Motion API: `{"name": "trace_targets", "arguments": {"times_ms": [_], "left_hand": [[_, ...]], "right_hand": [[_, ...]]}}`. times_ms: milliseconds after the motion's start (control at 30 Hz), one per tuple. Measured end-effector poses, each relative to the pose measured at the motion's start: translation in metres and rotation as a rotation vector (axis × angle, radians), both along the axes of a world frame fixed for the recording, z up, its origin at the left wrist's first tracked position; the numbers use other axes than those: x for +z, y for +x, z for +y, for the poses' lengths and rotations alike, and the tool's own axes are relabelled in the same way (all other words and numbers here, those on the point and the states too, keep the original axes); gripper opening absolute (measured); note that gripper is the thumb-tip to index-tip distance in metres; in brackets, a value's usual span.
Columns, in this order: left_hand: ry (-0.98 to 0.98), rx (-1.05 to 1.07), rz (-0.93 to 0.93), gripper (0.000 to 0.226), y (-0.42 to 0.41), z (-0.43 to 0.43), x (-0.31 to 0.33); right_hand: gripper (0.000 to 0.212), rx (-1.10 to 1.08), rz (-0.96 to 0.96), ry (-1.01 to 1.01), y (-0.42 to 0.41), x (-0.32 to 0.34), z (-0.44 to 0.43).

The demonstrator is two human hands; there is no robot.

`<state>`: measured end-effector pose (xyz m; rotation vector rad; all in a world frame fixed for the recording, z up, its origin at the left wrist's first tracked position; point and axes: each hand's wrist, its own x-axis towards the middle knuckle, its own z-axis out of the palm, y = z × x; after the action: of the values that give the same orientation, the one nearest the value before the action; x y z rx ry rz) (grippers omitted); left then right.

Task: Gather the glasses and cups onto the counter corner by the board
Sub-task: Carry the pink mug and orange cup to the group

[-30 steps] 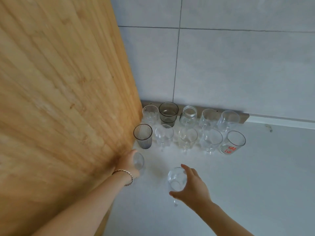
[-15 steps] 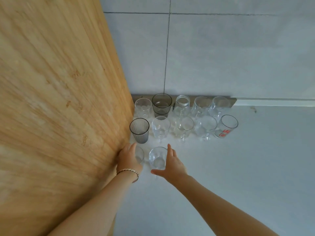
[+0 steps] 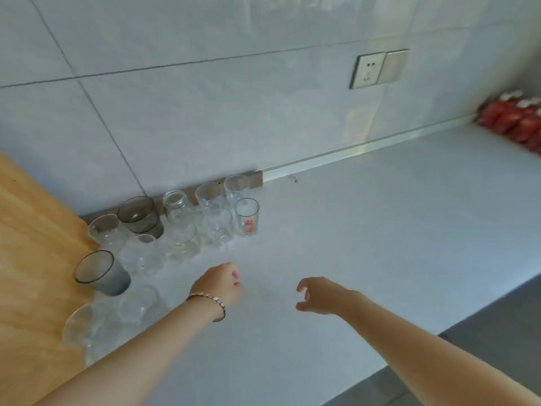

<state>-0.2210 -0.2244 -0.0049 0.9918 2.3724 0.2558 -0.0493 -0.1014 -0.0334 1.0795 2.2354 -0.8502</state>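
Several glasses and cups stand grouped in the counter corner beside the upright wooden board (image 3: 32, 259). Among them are a smoky ribbed tumbler (image 3: 101, 272), a dark smoky glass (image 3: 140, 215), a small clear jar (image 3: 177, 206) and a glass with red print (image 3: 247, 216). Two clear glasses stand nearest me, one by the board (image 3: 80, 325) and one beside it (image 3: 140, 301). My left hand (image 3: 219, 284), with a bead bracelet at the wrist, hovers right of the group with fingers curled and nothing in it. My right hand (image 3: 319, 294) hovers further right, fingers apart, holding nothing.
The pale grey counter (image 3: 380, 230) stretches to the right, with its front edge at the lower right. Red packets (image 3: 515, 121) lie at the far right by the wall. A wall socket (image 3: 377, 68) sits on the tiled wall above.
Both hands have let go of the two clear glasses and pulled away to the right. The view has swung to the right, showing more counter, the socket and the red packets.
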Motion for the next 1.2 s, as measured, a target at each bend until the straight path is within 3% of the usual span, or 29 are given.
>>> {"name": "trace_targets", "arguments": {"times_ms": [200, 333, 433, 567, 733, 867, 1200], "left_hand": [[-0.078, -0.241, -0.080, 0.005, 0.159, 0.131, -0.012], [-0.098, -0.467, -0.069, 0.016, 0.275, 0.210, -0.017], [-0.092, -0.610, -0.066, 0.009, 0.358, 0.261, -0.015], [-0.106, -0.820, -0.035, 0.008, 0.462, 0.312, -0.008], [-0.066, -1.010, -0.046, 0.009, 0.576, 0.371, -0.003], [-0.040, -1.148, -0.057, 0.033, 0.667, 0.414, -0.001], [0.047, -1.358, -0.189, 0.106, 0.863, 0.478, -0.012]], "right_hand": [[0.048, -0.153, -0.037, 0.033, 0.187, 0.025, 0.079], [0.050, -0.285, -0.091, 0.101, 0.333, 0.048, 0.120], [0.049, -0.433, -0.112, 0.127, 0.434, 0.065, 0.138], [0.026, -0.627, -0.191, 0.143, 0.550, 0.069, 0.155], [0.021, -0.868, -0.209, 0.147, 0.655, 0.068, 0.165], [0.048, -1.091, -0.191, 0.154, 0.725, 0.066, 0.169], [0.046, -1.469, -0.207, 0.069, 0.861, 0.059, 0.193]]}}
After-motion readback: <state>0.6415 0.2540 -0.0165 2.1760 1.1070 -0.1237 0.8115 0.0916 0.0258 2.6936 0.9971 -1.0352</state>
